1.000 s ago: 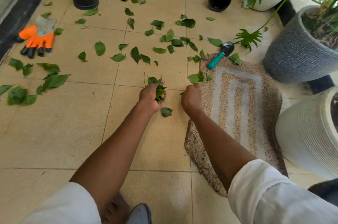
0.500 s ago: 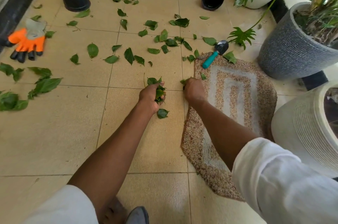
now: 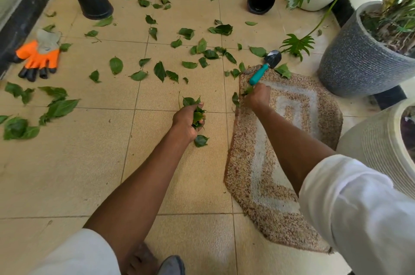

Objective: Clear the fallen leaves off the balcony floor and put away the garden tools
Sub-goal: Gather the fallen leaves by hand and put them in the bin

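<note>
Fallen leaves (image 3: 160, 70) lay scattered across the tiled balcony floor (image 3: 67, 162), thickest toward the far side. The left hand (image 3: 187, 122) was closed around a gathered bunch (image 3: 198, 116). The right hand (image 3: 256, 96) pinched a leaf at the mat's (image 3: 292, 140) far corner, beside the trowel (image 3: 265, 68). Good practice here: transfer each pick into the left-hand bunch and grip it firmly to avoid spillage.
</note>
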